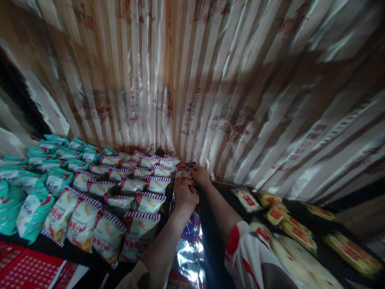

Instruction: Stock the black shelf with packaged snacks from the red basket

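At the far end of a narrow row, both my hands are on a dark red snack packet [184,165]. My right hand [200,176] has its fingers curled over the packet's right side. From the near side, my left hand [185,196] grips its lower part, thumb to the right. Beneath and in front of my left forearm lies a shiny silver and purple packet [192,241]. White snack bags [148,201] with red and blue striped tops stand in rows just left of my hands.
Teal snack bags [36,208] fill the far left. A red plastic basket [33,265] sits at the lower left. On the dark surface [215,224] to the right lie a small white packet [247,200] and yellow packs [296,230]. A printed, pleated sheet [192,80] hangs behind.
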Available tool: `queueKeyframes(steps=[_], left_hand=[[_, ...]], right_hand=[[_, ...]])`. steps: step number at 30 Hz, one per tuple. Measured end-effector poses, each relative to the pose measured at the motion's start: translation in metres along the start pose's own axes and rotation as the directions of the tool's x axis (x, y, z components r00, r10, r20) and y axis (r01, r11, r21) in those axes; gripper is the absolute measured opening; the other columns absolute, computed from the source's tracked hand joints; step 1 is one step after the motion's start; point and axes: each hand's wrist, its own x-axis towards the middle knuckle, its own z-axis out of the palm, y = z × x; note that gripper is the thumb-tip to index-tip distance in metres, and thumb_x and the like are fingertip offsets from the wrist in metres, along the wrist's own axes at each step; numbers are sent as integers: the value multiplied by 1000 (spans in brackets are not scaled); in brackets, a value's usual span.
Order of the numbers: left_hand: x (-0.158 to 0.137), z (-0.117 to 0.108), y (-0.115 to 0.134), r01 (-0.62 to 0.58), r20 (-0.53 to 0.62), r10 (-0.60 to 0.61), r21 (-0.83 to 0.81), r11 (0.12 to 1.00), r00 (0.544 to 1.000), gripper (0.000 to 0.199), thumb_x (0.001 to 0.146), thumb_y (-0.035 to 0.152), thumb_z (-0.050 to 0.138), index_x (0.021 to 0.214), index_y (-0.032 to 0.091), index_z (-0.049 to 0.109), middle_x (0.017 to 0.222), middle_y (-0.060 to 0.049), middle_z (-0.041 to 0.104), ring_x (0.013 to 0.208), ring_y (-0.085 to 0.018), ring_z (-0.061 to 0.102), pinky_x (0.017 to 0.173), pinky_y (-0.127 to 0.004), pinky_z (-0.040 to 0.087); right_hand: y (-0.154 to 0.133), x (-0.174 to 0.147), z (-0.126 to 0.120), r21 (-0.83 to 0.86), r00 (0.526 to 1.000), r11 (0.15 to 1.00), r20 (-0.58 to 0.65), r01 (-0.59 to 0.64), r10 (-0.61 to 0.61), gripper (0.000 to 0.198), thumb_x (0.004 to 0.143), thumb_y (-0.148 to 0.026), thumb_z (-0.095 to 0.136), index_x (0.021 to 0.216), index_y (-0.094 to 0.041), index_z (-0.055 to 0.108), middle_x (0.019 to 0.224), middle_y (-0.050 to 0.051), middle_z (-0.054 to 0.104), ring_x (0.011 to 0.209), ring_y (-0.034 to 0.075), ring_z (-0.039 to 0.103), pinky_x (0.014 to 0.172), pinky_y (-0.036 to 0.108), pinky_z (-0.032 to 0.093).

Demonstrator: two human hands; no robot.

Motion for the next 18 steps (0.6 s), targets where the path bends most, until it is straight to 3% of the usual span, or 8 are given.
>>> queueKeyframes(steps=[8,14,18], left_hand=[[0,4,-1,-30,-1,31,110,993,1000,34,75,9,44,104,7,63,110,-17,62,117,-28,50,110,-44,31],[-1,0,2,17,45,-25,155,988,999,35,76,11,46,106,8,63,116,-17,61,123,-30,45,111,-50,27],[-11,-8,12,-10,45,3,163,987,999,34,77,11,46,107,10,63,126,-16,57,130,-30,39,113,-50,23]], right_hand=[[10,0,12,53,997,996,13,70,-70,34,89,-37,48,106,-18,70,104,9,71,98,21,65,86,28,47],[18,0,20,140,993,984,-50,111,-105,34,86,-37,50,107,-18,70,110,9,68,101,20,64,92,29,46],[25,-15,16,216,987,968,-124,129,-104,32,84,-34,49,102,-19,71,108,7,68,101,20,63,91,31,47]])
